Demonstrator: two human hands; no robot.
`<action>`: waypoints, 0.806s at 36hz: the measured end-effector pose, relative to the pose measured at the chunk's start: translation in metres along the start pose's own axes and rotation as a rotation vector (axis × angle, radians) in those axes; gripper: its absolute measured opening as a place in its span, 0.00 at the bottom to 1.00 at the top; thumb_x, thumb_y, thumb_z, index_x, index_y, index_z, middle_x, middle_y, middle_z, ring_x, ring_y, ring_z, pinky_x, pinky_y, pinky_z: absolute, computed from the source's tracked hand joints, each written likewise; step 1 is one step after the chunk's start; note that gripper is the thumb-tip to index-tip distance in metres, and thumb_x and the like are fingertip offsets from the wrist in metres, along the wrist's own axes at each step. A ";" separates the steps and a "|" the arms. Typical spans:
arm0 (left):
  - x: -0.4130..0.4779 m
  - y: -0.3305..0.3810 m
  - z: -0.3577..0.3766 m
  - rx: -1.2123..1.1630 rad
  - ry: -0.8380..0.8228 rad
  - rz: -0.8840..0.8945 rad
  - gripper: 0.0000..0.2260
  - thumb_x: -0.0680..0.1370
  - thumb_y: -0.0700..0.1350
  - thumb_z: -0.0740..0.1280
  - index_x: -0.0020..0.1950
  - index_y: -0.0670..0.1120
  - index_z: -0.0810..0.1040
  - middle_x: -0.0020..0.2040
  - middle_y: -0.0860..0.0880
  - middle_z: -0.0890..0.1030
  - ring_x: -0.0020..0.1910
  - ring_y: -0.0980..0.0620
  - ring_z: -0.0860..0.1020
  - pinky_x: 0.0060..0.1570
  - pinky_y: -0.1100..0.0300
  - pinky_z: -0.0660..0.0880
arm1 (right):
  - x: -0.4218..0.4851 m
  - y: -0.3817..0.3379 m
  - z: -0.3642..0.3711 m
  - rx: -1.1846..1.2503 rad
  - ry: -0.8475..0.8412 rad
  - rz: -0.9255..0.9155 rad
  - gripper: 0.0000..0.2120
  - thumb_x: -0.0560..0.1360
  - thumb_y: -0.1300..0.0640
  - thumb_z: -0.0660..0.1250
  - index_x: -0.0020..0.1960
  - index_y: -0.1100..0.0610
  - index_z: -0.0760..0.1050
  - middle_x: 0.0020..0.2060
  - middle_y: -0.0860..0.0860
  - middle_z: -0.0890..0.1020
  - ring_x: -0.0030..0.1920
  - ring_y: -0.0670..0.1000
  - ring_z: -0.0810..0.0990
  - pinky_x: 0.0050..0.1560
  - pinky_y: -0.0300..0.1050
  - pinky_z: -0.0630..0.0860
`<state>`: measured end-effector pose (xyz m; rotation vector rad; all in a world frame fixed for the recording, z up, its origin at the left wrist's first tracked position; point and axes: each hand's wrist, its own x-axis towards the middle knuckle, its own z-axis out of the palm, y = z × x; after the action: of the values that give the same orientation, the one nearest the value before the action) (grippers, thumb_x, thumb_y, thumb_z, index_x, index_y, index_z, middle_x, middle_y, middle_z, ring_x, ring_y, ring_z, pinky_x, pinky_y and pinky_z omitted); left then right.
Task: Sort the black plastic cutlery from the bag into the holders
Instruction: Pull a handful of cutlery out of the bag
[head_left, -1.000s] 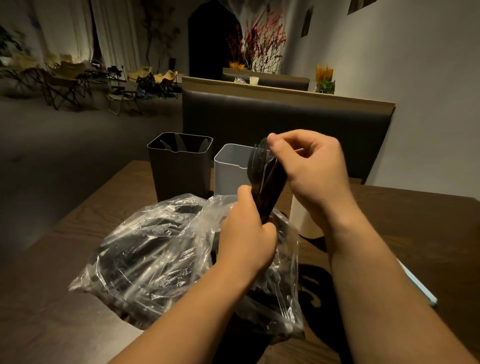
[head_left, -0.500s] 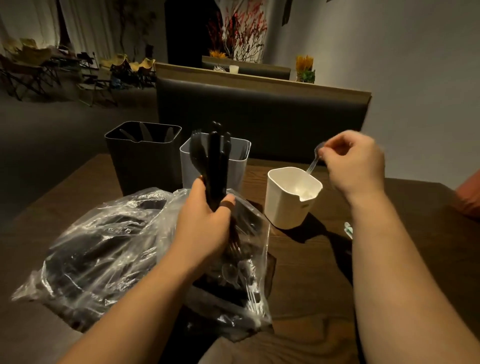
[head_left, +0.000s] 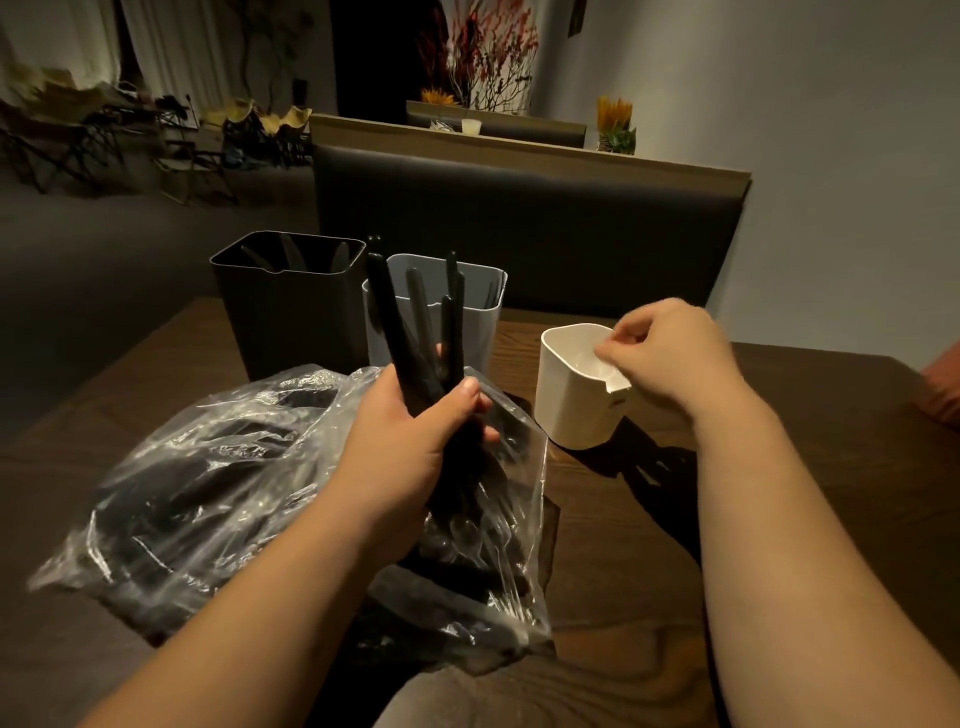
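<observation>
My left hand (head_left: 415, 441) is shut on a bundle of black plastic cutlery (head_left: 410, 332), handles fanned upward, just above the mouth of the clear plastic bag (head_left: 208, 493). More black cutlery lies inside the bag. Behind stand three holders: a black one (head_left: 285, 312) with a few pieces leaning inside, a grey one (head_left: 478, 322) with pieces at its right wall, and a shorter white one (head_left: 571, 405). My right hand (head_left: 670, 358) hovers over the white holder's right rim, fingertips pinched together with nothing visible between them.
Everything sits on a dark wooden table (head_left: 779, 441). A dark padded bench back (head_left: 519, 223) runs behind the holders. An orange-red object (head_left: 945, 384) shows at the right edge. Folding chairs stand far off at the left.
My right hand pulled a spoon from the bundle, carried it right to the white holder and lowered to its rim; the spoon is no longer visible. The left hand's bundle has fanned out.
</observation>
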<state>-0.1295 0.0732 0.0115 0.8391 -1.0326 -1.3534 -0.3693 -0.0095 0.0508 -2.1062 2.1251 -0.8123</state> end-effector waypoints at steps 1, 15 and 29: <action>0.000 0.000 -0.001 -0.014 -0.010 -0.009 0.06 0.80 0.40 0.66 0.57 0.46 0.77 0.40 0.49 0.83 0.39 0.51 0.83 0.37 0.61 0.79 | 0.001 0.002 0.002 -0.066 -0.065 0.017 0.05 0.75 0.45 0.71 0.49 0.44 0.83 0.49 0.46 0.81 0.58 0.52 0.76 0.58 0.56 0.76; 0.007 0.003 -0.011 -0.210 0.099 -0.058 0.07 0.79 0.39 0.67 0.53 0.39 0.84 0.46 0.41 0.86 0.48 0.46 0.86 0.43 0.55 0.82 | -0.026 -0.076 -0.016 0.366 -0.384 -0.213 0.09 0.78 0.47 0.67 0.48 0.52 0.81 0.43 0.49 0.84 0.45 0.47 0.83 0.43 0.42 0.78; 0.011 0.006 -0.020 -0.449 0.153 -0.058 0.07 0.80 0.35 0.64 0.52 0.40 0.82 0.50 0.40 0.86 0.51 0.47 0.86 0.45 0.53 0.84 | -0.041 -0.104 0.012 0.592 -0.701 -0.179 0.09 0.73 0.59 0.76 0.49 0.60 0.79 0.38 0.60 0.85 0.42 0.68 0.84 0.50 0.75 0.75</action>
<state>-0.1100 0.0604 0.0110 0.6245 -0.5563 -1.4712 -0.2655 0.0316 0.0669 -1.8739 1.1812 -0.5059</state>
